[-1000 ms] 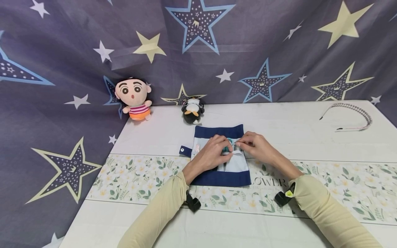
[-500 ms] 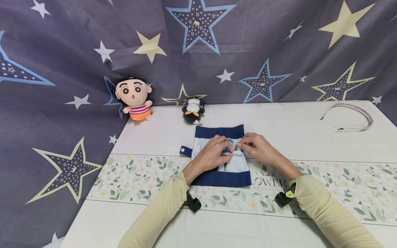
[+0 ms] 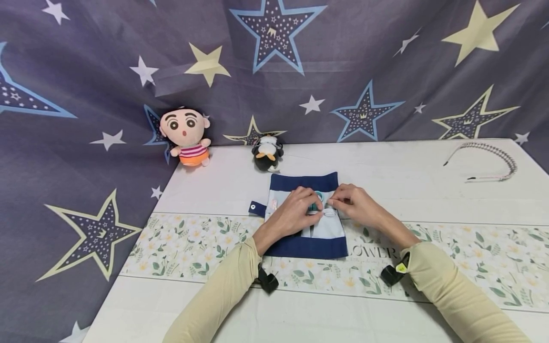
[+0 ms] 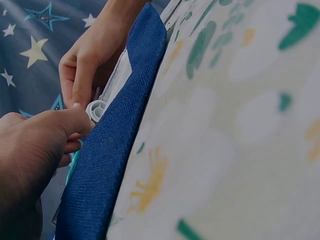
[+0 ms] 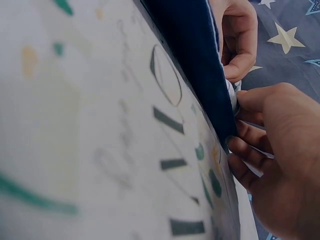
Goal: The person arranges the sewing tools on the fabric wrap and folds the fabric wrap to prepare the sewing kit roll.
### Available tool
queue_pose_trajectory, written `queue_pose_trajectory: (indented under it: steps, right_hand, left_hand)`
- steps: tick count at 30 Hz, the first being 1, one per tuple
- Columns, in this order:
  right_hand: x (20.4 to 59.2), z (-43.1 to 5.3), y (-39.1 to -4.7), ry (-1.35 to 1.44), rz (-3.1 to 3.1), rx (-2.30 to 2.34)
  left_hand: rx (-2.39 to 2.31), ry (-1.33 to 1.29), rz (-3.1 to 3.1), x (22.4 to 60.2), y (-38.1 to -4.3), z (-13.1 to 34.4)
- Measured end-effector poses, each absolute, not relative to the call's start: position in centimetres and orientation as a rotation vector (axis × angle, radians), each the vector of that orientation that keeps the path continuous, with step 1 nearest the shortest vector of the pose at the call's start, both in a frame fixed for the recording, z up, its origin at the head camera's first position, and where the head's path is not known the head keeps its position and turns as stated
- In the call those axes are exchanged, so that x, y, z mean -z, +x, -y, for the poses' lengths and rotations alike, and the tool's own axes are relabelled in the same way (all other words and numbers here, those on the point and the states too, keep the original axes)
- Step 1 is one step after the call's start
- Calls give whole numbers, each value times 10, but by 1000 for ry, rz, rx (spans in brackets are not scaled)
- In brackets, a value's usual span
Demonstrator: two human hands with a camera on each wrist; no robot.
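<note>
A fabric organizer pouch (image 3: 306, 247), navy at both ends and light blue inside, lies unfolded on the table. Teal-handled scissors (image 3: 319, 195) sit in it, partly behind my left hand (image 3: 296, 209). That hand lies over the pouch's middle, its thumb and fingers pinching the edge of the inner pocket band. With bent thumb and fingers, my right hand (image 3: 353, 202) pinches a small white spool (image 4: 96, 110) at the same band; the spool's round, spoked end shows in the left wrist view. Fingertips hide part of the spool and band.
A snap tab (image 3: 256, 208) sticks out from the pouch's left side. Behind stand a plush doll (image 3: 185, 133) and a penguin plush (image 3: 267, 155). A headband (image 3: 493, 152) lies at the far right. Star-printed cloth (image 3: 274, 95) hangs along the table's back.
At the right hand's fingertips, the white spool's round end has come into sight over the pocket band. Both hands have hardly moved.
</note>
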State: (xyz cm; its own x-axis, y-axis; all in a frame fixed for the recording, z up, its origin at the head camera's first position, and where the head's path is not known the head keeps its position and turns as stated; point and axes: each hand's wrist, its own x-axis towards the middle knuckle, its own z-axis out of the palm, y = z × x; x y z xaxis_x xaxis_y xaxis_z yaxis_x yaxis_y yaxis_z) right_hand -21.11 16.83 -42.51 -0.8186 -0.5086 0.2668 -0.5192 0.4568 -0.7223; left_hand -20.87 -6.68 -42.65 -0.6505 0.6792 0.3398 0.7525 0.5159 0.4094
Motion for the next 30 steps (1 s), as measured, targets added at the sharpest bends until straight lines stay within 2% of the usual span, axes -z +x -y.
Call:
queue_pose_trajectory:
  steps: [30]
  right_hand:
    - [425,-168,-210,998,2687,-1339]
  left_hand:
    - [792,-1225,2637,425,-208,67]
